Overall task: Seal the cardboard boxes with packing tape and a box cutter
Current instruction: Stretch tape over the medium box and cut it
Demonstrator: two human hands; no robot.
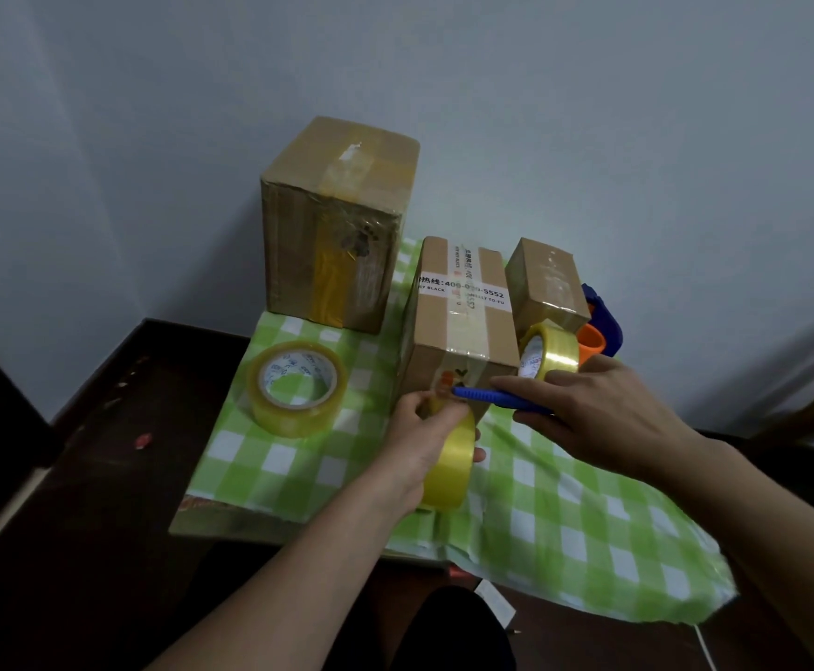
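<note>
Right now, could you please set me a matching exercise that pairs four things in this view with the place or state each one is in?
Column one:
1. left hand
2. right hand
3. tall cardboard box
4. blue and orange tape dispenser

Column two:
A. behind the small cardboard box
B. grips the blue box cutter
C. stands farthest back, on the left
D. holds a yellow tape roll on edge

Pairs: 1-D, 2-B, 3-C, 4-A.

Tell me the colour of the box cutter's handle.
Blue. The box cutter, gripped by the right hand, shows best in the head view.
</note>
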